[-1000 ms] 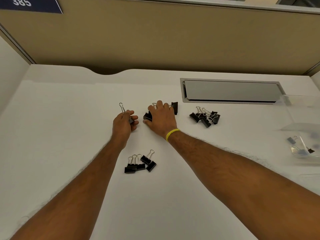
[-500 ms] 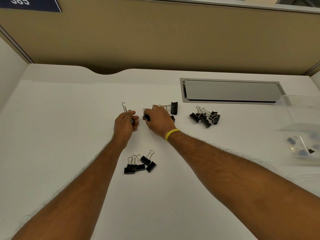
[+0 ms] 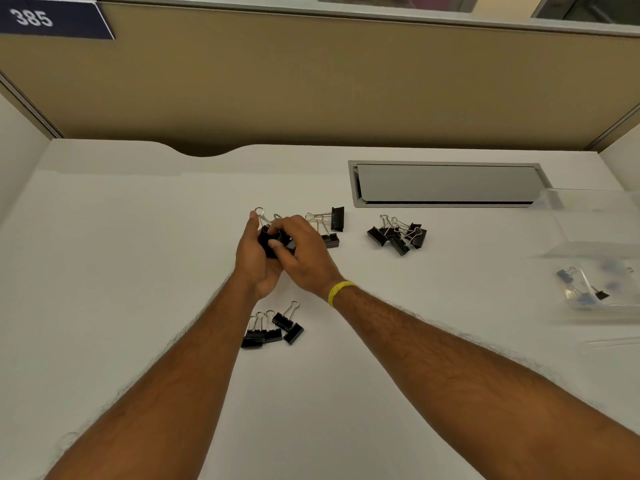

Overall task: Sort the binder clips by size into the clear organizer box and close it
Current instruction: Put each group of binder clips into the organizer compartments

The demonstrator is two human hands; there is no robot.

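The white desk point(image 3: 138, 306) spreads under both forearms, and a tan partition wall point(image 3: 311, 91) stands beyond the hands, with a dark blue sign reading 385 point(image 3: 52, 19) at its top, far to the left of the left hand. Set into the desk beyond and to the right of the right hand is a grey cable hatch point(image 3: 446, 183). Farther right still, well apart from both hands, sits the clear organizer box point(image 3: 595, 258), open, its lid raised; a few small clips point(image 3: 581, 289), some bluish, lie inside it, though which compartment they occupy cannot be told.

The left hand point(image 3: 254, 258) and the right hand point(image 3: 304, 258) are brought together above the desk. Both are curled around large black binder clips point(image 3: 277, 240), the left palm cupping them from below while the right thumb and fingers pinch them from the side; wire handles stick up beyond the left fingertips. How many clips are in the grip cannot be told. The right wrist wears a yellow band point(image 3: 341, 292).

Just beyond the right hand lie two more large clips point(image 3: 332, 226). To the right of that hand is a pile of medium black clips point(image 3: 398, 233). Near the wrists, on the person's side of the hands, rests a row of smaller black clips point(image 3: 273, 329).
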